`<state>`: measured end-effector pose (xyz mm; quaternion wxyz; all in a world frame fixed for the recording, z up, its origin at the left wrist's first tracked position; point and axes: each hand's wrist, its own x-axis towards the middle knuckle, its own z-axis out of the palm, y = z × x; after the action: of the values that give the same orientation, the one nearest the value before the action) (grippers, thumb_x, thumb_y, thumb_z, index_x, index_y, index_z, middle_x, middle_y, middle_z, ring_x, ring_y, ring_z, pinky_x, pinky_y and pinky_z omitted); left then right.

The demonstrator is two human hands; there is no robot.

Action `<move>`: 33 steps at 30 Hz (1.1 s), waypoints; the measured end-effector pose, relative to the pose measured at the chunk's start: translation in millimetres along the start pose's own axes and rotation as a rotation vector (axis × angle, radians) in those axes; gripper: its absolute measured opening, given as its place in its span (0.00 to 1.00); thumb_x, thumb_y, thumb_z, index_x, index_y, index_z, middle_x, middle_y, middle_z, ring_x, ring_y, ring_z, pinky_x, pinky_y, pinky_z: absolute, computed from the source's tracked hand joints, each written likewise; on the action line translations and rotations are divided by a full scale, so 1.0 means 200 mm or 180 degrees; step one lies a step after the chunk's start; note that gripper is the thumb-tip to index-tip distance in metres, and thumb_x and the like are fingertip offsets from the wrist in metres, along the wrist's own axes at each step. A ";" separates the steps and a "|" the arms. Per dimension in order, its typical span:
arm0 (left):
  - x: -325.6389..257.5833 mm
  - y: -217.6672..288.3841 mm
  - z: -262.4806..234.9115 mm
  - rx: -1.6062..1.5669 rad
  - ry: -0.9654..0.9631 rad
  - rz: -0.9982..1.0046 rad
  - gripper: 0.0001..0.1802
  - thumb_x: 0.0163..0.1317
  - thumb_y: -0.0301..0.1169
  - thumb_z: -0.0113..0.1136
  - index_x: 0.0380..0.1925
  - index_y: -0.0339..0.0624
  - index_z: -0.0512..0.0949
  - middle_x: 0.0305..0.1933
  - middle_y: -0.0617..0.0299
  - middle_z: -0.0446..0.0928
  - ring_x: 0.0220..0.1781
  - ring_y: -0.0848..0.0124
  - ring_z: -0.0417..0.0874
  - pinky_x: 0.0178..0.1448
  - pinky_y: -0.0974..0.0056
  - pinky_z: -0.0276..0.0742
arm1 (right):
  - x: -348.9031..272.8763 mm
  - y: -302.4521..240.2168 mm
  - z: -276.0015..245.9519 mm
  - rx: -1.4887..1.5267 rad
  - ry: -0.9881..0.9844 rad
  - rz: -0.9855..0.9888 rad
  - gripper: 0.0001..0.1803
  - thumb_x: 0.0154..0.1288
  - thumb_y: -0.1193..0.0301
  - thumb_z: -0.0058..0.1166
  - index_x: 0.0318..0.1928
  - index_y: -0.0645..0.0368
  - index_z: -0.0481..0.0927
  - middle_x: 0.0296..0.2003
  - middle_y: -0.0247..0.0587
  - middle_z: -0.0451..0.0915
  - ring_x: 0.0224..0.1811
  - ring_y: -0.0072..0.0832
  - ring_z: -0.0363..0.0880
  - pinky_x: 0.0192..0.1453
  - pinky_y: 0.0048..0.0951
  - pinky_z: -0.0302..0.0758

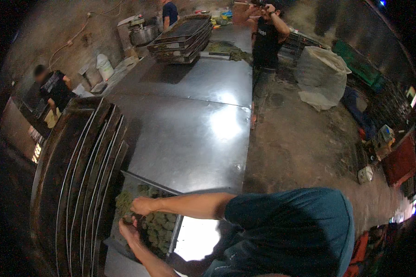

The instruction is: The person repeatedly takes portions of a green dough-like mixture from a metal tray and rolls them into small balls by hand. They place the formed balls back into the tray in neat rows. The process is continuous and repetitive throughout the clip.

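Below me lies a shallow tray [175, 233] with rows of rounded, grey-green lumps [158, 228] that look like dough. My right hand [143, 206] is closed over the tray's left part, beside a brighter green mass [124, 202]. Just nearer, my left hand [129, 230] has its fingers curled in toward the right hand. The two hands are close together but look apart. Whatever lies between the fingers of either hand is too small and hidden to make out.
Dark baking trays [78, 152] stand stacked at my left. Across the metal table [185, 134] sits another tray stack [182, 39], near a mixer [141, 32]. One person [266, 41] stands at the far right end, another [55, 87] at left. A large plastic bag [321, 74] rests on the floor.
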<state>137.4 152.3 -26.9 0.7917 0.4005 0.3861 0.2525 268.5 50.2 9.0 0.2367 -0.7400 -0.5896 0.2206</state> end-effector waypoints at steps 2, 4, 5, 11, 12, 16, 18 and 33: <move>-0.04 0.00 0.01 0.0211 -0.0026 0.0430 0.18 0.59 0.46 0.52 0.33 0.41 0.68 0.31 0.62 0.72 0.30 0.72 0.75 0.22 0.71 0.65 | -0.06 -0.05 -0.05 0.0543 0.0042 0.0312 0.20 0.62 0.64 0.40 0.31 0.73 0.75 0.30 0.57 0.77 0.32 0.48 0.77 0.37 0.46 0.72; -0.03 0.04 0.00 0.0475 -0.0150 0.0292 0.16 0.60 0.44 0.52 0.31 0.42 0.68 0.30 0.62 0.72 0.31 0.72 0.75 0.23 0.70 0.66 | -0.11 -0.09 -0.10 0.1544 -0.0033 0.0656 0.21 0.62 0.64 0.40 0.30 0.74 0.75 0.30 0.57 0.77 0.30 0.48 0.77 0.35 0.46 0.72; -0.04 0.06 0.00 0.0599 -0.0204 0.0234 0.14 0.61 0.42 0.52 0.30 0.42 0.68 0.30 0.61 0.72 0.31 0.72 0.75 0.23 0.70 0.66 | -0.13 -0.09 -0.09 0.1698 0.0160 0.0533 0.20 0.62 0.65 0.40 0.30 0.73 0.75 0.29 0.57 0.77 0.29 0.48 0.77 0.34 0.45 0.72; 0.00 0.06 0.00 0.0839 0.0058 0.0250 0.17 0.60 0.47 0.51 0.24 0.46 0.67 0.17 0.65 0.65 0.17 0.75 0.65 0.18 0.70 0.59 | 0.01 -0.05 0.02 0.0491 0.0926 0.0359 0.13 0.59 0.70 0.43 0.30 0.69 0.75 0.25 0.56 0.77 0.29 0.48 0.77 0.30 0.44 0.72; 0.01 0.07 0.04 0.1027 0.0266 0.0082 0.17 0.60 0.47 0.50 0.25 0.45 0.68 0.17 0.65 0.65 0.17 0.75 0.65 0.17 0.70 0.58 | 0.05 0.01 0.06 0.0333 0.0960 0.0312 0.13 0.58 0.70 0.44 0.29 0.68 0.75 0.25 0.56 0.76 0.29 0.48 0.77 0.30 0.44 0.71; -0.16 0.14 0.13 0.0818 0.0275 -0.0375 0.17 0.63 0.46 0.45 0.28 0.43 0.72 0.18 0.67 0.66 0.17 0.75 0.66 0.17 0.71 0.57 | -0.01 0.01 0.11 0.0660 0.0504 0.0436 0.15 0.57 0.66 0.46 0.27 0.67 0.78 0.23 0.56 0.75 0.29 0.49 0.77 0.31 0.45 0.71; -0.05 0.10 -0.05 0.0900 0.0163 -0.0453 0.16 0.63 0.44 0.44 0.35 0.43 0.72 0.21 0.66 0.68 0.17 0.76 0.67 0.16 0.72 0.56 | -0.06 -0.09 0.07 0.0620 0.0475 0.0518 0.17 0.58 0.64 0.45 0.25 0.67 0.77 0.22 0.57 0.75 0.29 0.49 0.76 0.31 0.45 0.71; -0.11 0.14 -0.01 0.1928 0.0716 0.0552 0.18 0.62 0.37 0.48 0.46 0.35 0.68 0.28 0.59 0.72 0.29 0.69 0.72 0.30 0.64 0.67 | -0.29 -0.14 -0.13 0.4370 0.0269 0.0970 0.09 0.60 0.68 0.47 0.39 0.58 0.70 0.27 0.36 0.74 0.20 0.21 0.69 0.20 0.24 0.66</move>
<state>119.5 152.3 3.8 0.5646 0.6186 0.4931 0.2353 250.5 -2.6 48.4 0.6394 -0.5057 -0.1972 0.5446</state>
